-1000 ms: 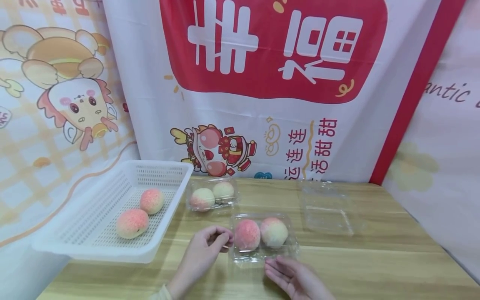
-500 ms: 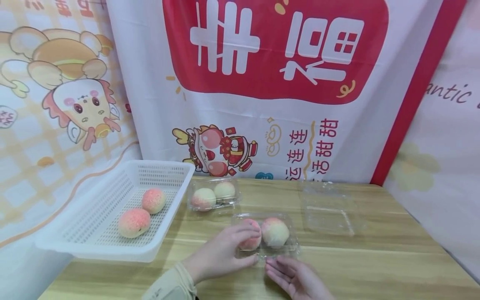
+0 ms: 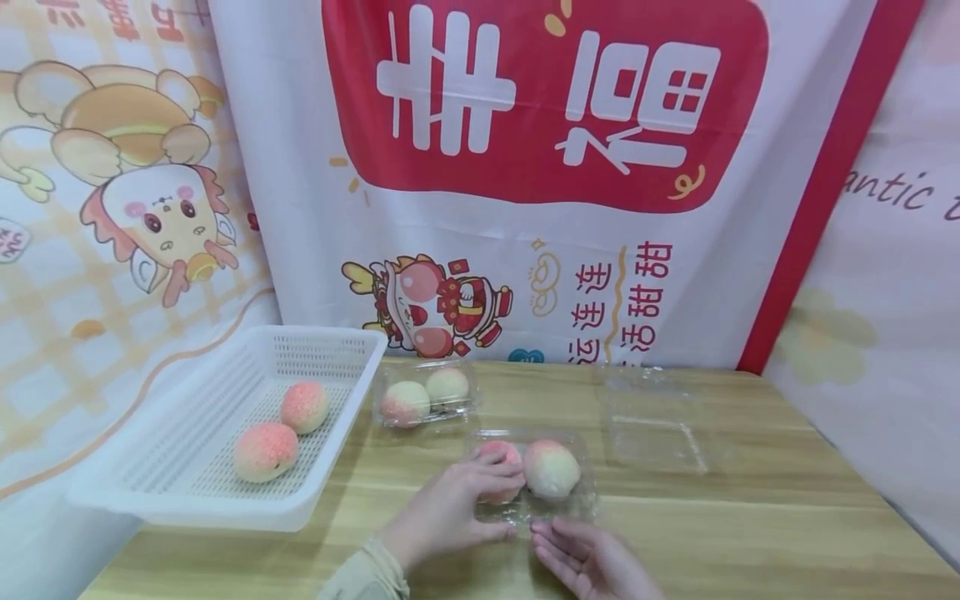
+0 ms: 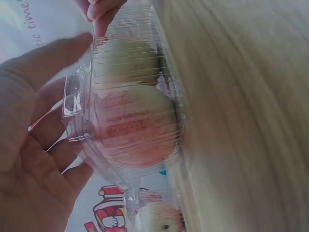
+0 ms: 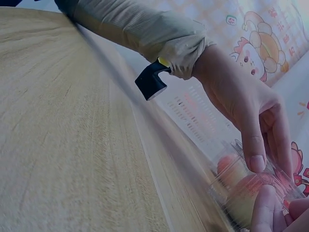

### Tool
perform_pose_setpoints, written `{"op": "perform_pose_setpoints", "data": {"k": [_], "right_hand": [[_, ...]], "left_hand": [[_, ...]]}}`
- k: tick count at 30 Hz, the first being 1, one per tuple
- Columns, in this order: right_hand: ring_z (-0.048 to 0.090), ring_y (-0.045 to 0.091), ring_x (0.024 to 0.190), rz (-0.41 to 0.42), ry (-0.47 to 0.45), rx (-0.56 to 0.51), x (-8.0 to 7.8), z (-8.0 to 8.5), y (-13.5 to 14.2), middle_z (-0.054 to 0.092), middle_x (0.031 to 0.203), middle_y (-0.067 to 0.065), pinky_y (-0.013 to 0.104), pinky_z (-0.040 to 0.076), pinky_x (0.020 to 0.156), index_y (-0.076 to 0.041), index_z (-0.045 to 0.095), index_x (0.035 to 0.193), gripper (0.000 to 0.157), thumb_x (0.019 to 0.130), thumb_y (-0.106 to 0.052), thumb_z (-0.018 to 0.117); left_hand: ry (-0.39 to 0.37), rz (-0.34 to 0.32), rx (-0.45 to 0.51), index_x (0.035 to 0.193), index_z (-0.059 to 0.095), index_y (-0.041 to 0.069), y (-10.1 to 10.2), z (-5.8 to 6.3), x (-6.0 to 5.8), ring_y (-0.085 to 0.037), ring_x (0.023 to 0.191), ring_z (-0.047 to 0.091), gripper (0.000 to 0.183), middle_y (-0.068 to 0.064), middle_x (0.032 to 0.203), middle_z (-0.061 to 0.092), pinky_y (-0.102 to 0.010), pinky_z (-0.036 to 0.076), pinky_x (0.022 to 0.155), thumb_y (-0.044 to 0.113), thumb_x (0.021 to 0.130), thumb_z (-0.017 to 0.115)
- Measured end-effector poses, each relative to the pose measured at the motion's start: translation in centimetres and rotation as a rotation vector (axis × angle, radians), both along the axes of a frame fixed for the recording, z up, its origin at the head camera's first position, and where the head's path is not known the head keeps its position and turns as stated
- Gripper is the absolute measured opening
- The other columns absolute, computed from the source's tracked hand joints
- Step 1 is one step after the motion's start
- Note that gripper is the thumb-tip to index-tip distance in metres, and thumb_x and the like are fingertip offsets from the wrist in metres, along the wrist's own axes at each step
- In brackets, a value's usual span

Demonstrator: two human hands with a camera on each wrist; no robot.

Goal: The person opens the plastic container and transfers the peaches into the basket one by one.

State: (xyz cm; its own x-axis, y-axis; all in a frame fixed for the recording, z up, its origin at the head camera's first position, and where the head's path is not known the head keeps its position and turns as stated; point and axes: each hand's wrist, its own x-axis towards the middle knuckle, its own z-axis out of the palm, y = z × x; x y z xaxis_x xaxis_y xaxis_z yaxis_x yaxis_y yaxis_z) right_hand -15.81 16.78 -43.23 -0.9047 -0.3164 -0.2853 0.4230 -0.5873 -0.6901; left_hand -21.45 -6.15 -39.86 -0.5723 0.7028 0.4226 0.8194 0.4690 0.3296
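Two pink-and-cream peaches [image 3: 552, 472] sit side by side in a clear plastic clamshell box [image 3: 583, 503] on the wooden table. My left hand [image 3: 459, 507] reaches over the box's left half, fingers across the lid and thumb near the front edge, partly hiding the left peach. In the left wrist view its fingers [image 4: 50, 128] spread along the top of the lid. At the box's front edge rests my right hand [image 3: 588, 557], fingers loosely extended. The right wrist view shows its fingertips [image 5: 266, 203] right at the lid's rim, opposite the left thumb.
On the left stands a white perforated plastic basket [image 3: 296, 510] with two more peaches [image 3: 266, 452]. Behind the box lies another clear box [image 3: 474, 403] holding two peaches. An unfilled clear box [image 3: 652, 429] stands at the back right, before a printed cloth backdrop [image 3: 712, 275].
My left hand has moved right, from beside the box's left edge to over its lid, and its fingers have straightened. The right hand has stayed at the front edge.
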Motion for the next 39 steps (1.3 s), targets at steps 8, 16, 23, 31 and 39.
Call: {"op": "perform_pose_setpoints", "data": {"k": [8,16,23,31,39], "right_hand": [[0.066,0.025,0.1,0.008,-0.022,-0.014,0.1,-0.1,-0.1,0.069,0.104,0.018,0.035,0.045,0.101,0.006,0.065,0.104,0.014,0.093,-0.002,0.062],[0.067,0.022,0.098,0.035,-0.013,0.004,0.1,-0.2,-0.1,0.07,0.101,0.016,0.032,0.046,0.099,0.004,0.067,0.102,0.012,0.093,-0.002,0.063],[0.067,0.02,0.097,0.045,0.002,0.024,0.1,-0.3,-0.1,0.071,0.101,0.014,0.031,0.047,0.098,0.004,0.067,0.104,0.013,0.094,-0.002,0.061],[0.067,0.021,0.096,0.009,-0.009,0.05,0.2,-0.3,-0.5,0.07,0.099,0.014,0.03,0.048,0.097,0.006,0.065,0.107,0.018,0.092,-0.003,0.066],[0.068,0.023,0.095,-0.015,-0.012,0.054,0.3,-0.3,-1.3,0.07,0.097,0.015,0.031,0.049,0.096,0.007,0.064,0.106,0.015,0.095,-0.002,0.061]], "left_hand": [[-0.017,0.025,0.071,0.121,0.069,0.007,0.1,-0.6,0.1,-0.024,0.134,0.043,0.047,-0.005,0.135,0.057,-0.044,0.03,0.112,0.02,0.078,0.083],[-0.082,0.047,0.114,0.12,0.07,0.009,-0.2,-0.6,0.6,-0.025,0.134,0.043,0.041,-0.003,0.134,0.058,-0.046,0.029,0.112,0.018,0.081,0.081],[-0.026,0.029,0.098,0.121,0.069,0.007,0.0,-0.4,0.7,-0.026,0.131,0.046,0.039,-0.005,0.133,0.059,-0.048,0.028,0.112,0.013,0.084,0.078],[0.095,0.002,0.051,0.118,0.071,0.007,0.0,-0.5,0.6,-0.027,0.127,0.051,0.034,-0.005,0.124,0.065,-0.049,0.031,0.11,0.01,0.085,0.075],[0.11,-0.01,0.042,0.117,0.072,0.008,0.1,-0.4,0.6,-0.027,0.127,0.051,0.031,-0.005,0.122,0.066,-0.051,0.031,0.11,0.009,0.086,0.075]]}}
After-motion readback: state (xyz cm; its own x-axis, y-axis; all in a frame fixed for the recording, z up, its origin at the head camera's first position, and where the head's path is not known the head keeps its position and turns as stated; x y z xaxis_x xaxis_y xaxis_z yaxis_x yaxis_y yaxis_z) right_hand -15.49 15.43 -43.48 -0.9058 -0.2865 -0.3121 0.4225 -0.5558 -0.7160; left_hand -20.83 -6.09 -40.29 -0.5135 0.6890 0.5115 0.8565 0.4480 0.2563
